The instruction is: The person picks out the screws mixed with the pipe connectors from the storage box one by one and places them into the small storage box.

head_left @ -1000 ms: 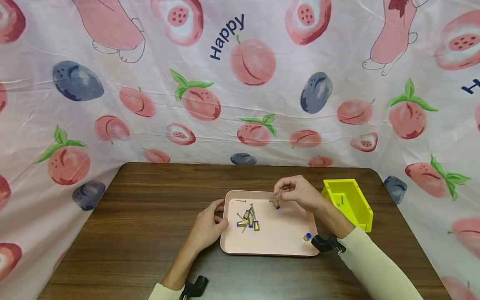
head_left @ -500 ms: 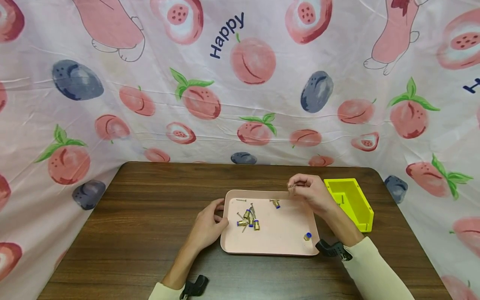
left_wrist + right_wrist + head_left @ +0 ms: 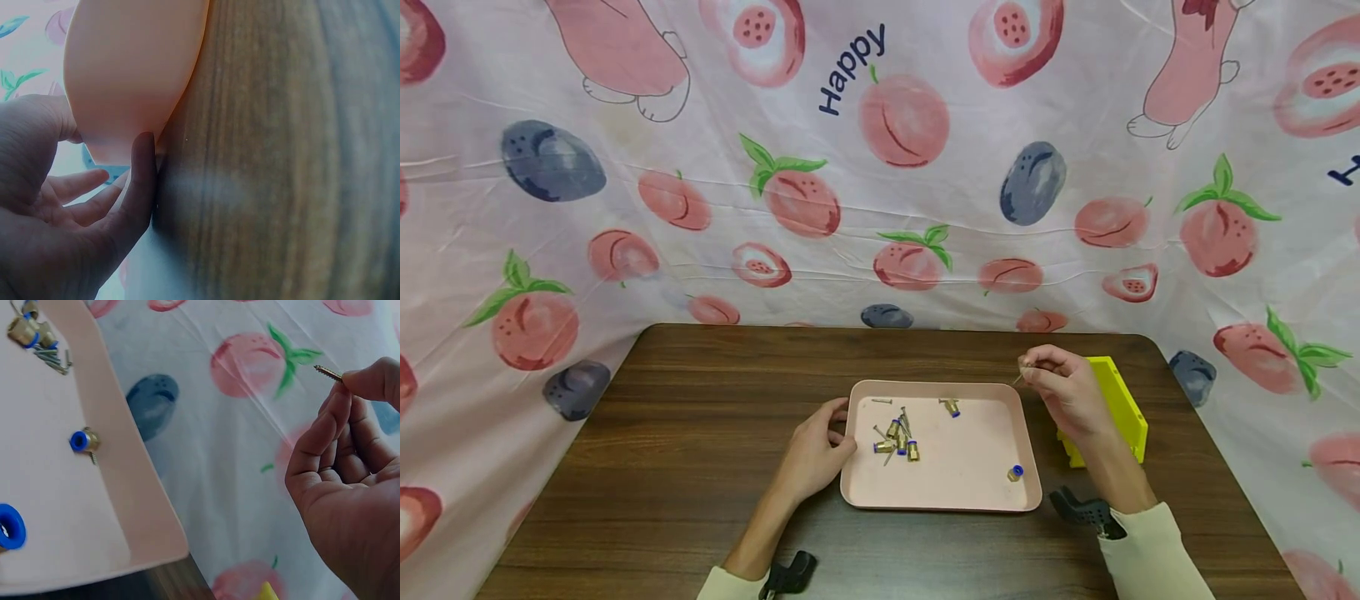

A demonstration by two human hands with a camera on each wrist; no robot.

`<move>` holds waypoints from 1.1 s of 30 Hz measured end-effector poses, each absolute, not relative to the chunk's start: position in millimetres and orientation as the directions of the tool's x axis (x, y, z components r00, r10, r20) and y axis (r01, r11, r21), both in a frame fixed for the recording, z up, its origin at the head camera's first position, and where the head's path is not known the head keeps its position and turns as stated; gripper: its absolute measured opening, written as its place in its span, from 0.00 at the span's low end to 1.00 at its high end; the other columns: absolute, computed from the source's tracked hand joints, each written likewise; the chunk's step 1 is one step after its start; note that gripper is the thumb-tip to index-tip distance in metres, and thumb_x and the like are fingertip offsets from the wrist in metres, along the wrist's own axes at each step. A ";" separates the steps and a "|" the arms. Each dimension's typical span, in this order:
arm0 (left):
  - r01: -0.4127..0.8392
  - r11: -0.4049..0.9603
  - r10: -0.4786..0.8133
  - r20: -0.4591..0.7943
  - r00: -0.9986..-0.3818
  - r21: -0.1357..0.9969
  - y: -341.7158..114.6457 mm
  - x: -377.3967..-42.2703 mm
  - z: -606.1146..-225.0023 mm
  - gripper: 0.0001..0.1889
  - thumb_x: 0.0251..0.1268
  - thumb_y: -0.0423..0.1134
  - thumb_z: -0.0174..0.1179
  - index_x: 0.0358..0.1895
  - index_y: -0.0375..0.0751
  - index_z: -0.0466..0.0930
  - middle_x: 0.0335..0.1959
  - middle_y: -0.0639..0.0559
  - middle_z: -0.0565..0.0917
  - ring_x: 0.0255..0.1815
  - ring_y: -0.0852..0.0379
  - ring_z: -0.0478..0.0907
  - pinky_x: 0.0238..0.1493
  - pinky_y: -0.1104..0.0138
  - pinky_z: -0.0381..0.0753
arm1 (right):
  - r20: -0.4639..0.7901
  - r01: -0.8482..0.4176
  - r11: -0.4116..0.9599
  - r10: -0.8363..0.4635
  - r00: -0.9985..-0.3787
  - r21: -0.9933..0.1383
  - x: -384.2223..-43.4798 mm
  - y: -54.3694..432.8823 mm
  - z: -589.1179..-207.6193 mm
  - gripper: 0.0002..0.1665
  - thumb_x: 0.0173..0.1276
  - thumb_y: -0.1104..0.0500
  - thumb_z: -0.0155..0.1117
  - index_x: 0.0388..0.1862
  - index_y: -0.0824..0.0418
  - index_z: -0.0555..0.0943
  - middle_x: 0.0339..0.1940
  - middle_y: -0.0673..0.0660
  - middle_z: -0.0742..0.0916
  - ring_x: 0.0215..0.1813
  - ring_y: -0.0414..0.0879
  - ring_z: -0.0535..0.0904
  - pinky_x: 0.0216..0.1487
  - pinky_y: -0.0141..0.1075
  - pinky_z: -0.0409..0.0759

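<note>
My right hand (image 3: 1067,392) pinches a screw (image 3: 328,373) between thumb and fingertips; its threaded end sticks out. The hand is above the table, between the pink tray (image 3: 970,492) and the yellow bin (image 3: 1123,408), part of which it hides. At the tray's left side, my left hand (image 3: 816,450) holds the edge, with the thumb at the rim and a finger against the outer wall in the left wrist view. Brass fittings (image 3: 913,451) with blue collars lie mixed with several screws (image 3: 905,419) in the tray's left half.
A fitting (image 3: 952,407) with a screw beside it lies near the tray's back edge. Another fitting (image 3: 1015,473) is at the front right corner. One screw (image 3: 882,401) lies at the back left. A fruit-patterned cloth (image 3: 910,208) hangs behind the brown table (image 3: 715,392).
My right hand has moved right with the screw, from over the tray's back edge to beside the yellow bin. The left hand and tray have stayed in place.
</note>
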State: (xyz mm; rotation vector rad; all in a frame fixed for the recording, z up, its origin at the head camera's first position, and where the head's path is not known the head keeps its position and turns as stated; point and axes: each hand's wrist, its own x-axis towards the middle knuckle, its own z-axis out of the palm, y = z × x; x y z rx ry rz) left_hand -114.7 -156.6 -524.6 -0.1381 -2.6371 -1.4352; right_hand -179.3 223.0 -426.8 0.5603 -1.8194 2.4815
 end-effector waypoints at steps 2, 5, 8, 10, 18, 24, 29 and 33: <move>0.151 0.543 0.012 0.173 -0.985 0.826 -157.7 -116.2 -528.6 0.33 0.58 0.32 0.66 0.71 0.33 0.79 0.55 0.41 0.89 0.36 0.61 0.87 0.36 0.64 0.85 | 0.304 -0.233 -0.340 -0.173 -0.937 -0.911 -178.2 228.0 -426.5 0.22 0.71 0.82 0.52 0.40 0.62 0.89 0.37 0.51 0.90 0.36 0.42 0.81 0.41 0.28 0.82; 0.127 0.548 0.010 0.145 -0.989 0.827 -155.4 -113.1 -519.9 0.33 0.58 0.32 0.65 0.72 0.32 0.78 0.56 0.40 0.89 0.36 0.60 0.87 0.37 0.62 0.86 | 0.327 -0.257 -0.368 -0.142 -0.934 -0.894 -177.2 236.2 -425.1 0.22 0.72 0.83 0.51 0.40 0.64 0.89 0.38 0.53 0.90 0.35 0.42 0.82 0.39 0.29 0.83; 0.119 0.549 0.006 0.139 -0.990 0.827 -151.8 -109.3 -509.5 0.33 0.58 0.31 0.64 0.72 0.32 0.79 0.55 0.40 0.89 0.36 0.60 0.87 0.37 0.64 0.85 | 0.347 -0.283 -0.391 -0.103 -0.932 -0.876 -175.5 244.7 -422.8 0.22 0.72 0.83 0.50 0.40 0.67 0.88 0.38 0.53 0.91 0.36 0.42 0.84 0.42 0.30 0.85; 0.096 0.544 0.002 0.113 -0.994 0.833 -149.2 -106.6 -501.3 0.33 0.59 0.29 0.64 0.72 0.32 0.79 0.55 0.40 0.88 0.36 0.59 0.87 0.39 0.63 0.86 | 0.353 -0.298 -0.398 -0.069 -0.933 -0.867 -174.5 250.8 -422.2 0.22 0.72 0.84 0.49 0.40 0.68 0.88 0.38 0.54 0.91 0.36 0.42 0.84 0.44 0.30 0.85; 0.075 0.556 -0.014 0.100 -0.995 0.828 -148.5 -106.8 -499.0 0.32 0.60 0.28 0.63 0.73 0.35 0.80 0.56 0.41 0.89 0.37 0.61 0.87 0.40 0.64 0.85 | 0.325 -0.312 -0.407 0.038 -0.945 -0.859 -174.2 272.6 -420.5 0.20 0.73 0.85 0.50 0.39 0.70 0.88 0.37 0.55 0.90 0.37 0.44 0.83 0.45 0.30 0.85; 0.092 0.546 -0.016 0.121 -0.993 0.833 -148.5 -105.2 -497.5 0.32 0.61 0.27 0.63 0.72 0.36 0.80 0.57 0.40 0.89 0.36 0.61 0.87 0.38 0.64 0.85 | 0.242 -0.277 -0.262 0.158 -0.957 -0.925 -173.0 288.6 -420.6 0.14 0.75 0.80 0.60 0.38 0.68 0.89 0.36 0.52 0.90 0.36 0.43 0.82 0.44 0.28 0.85; 0.095 0.556 -0.023 0.129 -0.991 0.826 -147.4 -105.1 -496.7 0.31 0.61 0.27 0.63 0.72 0.36 0.81 0.57 0.41 0.89 0.36 0.61 0.87 0.38 0.63 0.85 | 0.166 -0.182 -0.041 0.255 -0.953 -0.982 -174.1 300.8 -424.4 0.11 0.73 0.77 0.66 0.38 0.66 0.90 0.33 0.48 0.89 0.36 0.42 0.81 0.44 0.24 0.82; 0.083 0.572 -0.035 0.126 -0.991 0.816 -146.2 -105.1 -496.1 0.31 0.61 0.28 0.63 0.71 0.37 0.81 0.57 0.41 0.89 0.37 0.61 0.87 0.39 0.62 0.85 | 0.127 -0.090 0.132 0.305 -0.944 -0.987 -177.3 307.9 -427.6 0.04 0.73 0.74 0.70 0.41 0.69 0.90 0.31 0.43 0.88 0.35 0.38 0.83 0.45 0.22 0.82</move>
